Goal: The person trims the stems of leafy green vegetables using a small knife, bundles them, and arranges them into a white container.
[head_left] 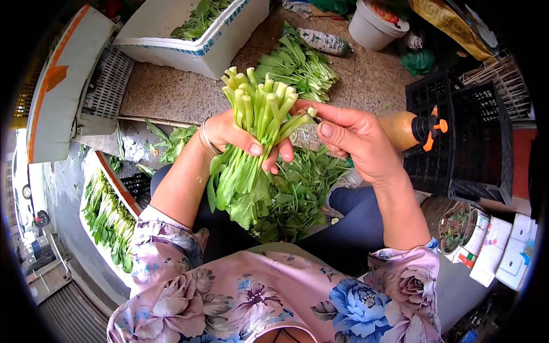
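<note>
My left hand (231, 132) is wrapped around a bunch of leafy greens (257, 108). The pale cut stalk ends point up and away from me, and the leaves hang down toward my lap. One stalk (294, 124) leans out of the bunch to the right. At its tip, my right hand (357, 128) is closed, with thumb and forefinger at the stalk end. A small dark bit shows beside that thumb, too small to name. Below both hands, a heap of loose greens (297, 194) lies between my legs.
Ahead, a white foam box (220, 48) holds more greens, and a laid-out pile of greens (300, 66) is on the ledge. Trimmed bunches (108, 217) fill a box at left. A spray bottle (400, 130), black crates (480, 143) and a white bucket (374, 26) stand right.
</note>
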A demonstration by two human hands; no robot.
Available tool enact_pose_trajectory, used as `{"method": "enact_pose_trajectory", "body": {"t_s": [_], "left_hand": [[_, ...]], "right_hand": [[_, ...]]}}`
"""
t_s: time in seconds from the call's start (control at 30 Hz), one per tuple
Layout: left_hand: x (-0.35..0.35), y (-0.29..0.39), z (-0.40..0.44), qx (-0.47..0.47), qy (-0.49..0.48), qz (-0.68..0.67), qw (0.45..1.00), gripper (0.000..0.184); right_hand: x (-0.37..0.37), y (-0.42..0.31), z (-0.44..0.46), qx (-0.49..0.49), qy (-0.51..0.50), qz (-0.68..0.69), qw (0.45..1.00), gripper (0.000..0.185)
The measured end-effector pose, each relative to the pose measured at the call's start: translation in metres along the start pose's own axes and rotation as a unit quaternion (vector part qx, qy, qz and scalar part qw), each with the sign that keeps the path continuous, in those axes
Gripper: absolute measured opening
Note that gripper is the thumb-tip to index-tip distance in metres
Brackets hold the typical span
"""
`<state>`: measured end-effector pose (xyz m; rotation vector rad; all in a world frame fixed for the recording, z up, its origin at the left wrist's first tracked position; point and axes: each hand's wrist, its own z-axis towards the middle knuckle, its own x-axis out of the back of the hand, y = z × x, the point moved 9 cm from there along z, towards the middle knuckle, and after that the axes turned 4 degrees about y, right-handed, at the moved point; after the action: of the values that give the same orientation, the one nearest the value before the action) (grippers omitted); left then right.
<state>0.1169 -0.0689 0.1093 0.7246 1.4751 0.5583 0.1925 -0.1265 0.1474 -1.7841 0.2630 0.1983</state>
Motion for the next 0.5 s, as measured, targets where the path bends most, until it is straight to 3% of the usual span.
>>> {"method": "enact_pose_trajectory", "body": {"t_s": [0.1,0.17,0.27,0.37,0.43,0.5], "left_hand": [[0.006,0.003,-0.002,-0.021,0.027,-0.028,0.999,0.063],[0.010,-0.005,-0.004,0.016,0.013,0.003,1.000,0.058],[0.004,-0.003,-0.004,0.015,-0.008,0.054,0.998,0.054],[0.003,-0.002,-0.003,0.022,-0.009,0.106,0.994,0.053],[-0.004,0.006,-0.003,0.011,-0.010,0.115,0.993,0.054],[0.004,0.011,-0.003,0.004,0.073,0.182,0.981,0.058]], "right_hand": [[0.006,0.000,0.001,0.045,0.056,0.046,0.996,0.034],[0.011,-0.021,-0.005,0.200,0.123,-0.148,0.961,0.031],[0.017,-0.035,-0.012,0.249,0.165,-0.196,0.934,0.030],[0.000,-0.033,-0.011,0.266,0.103,-0.214,0.934,0.033],[-0.002,-0.023,-0.008,0.216,0.106,-0.174,0.955,0.038],[-0.002,-0.019,-0.006,0.206,0.102,-0.155,0.961,0.041]]}}
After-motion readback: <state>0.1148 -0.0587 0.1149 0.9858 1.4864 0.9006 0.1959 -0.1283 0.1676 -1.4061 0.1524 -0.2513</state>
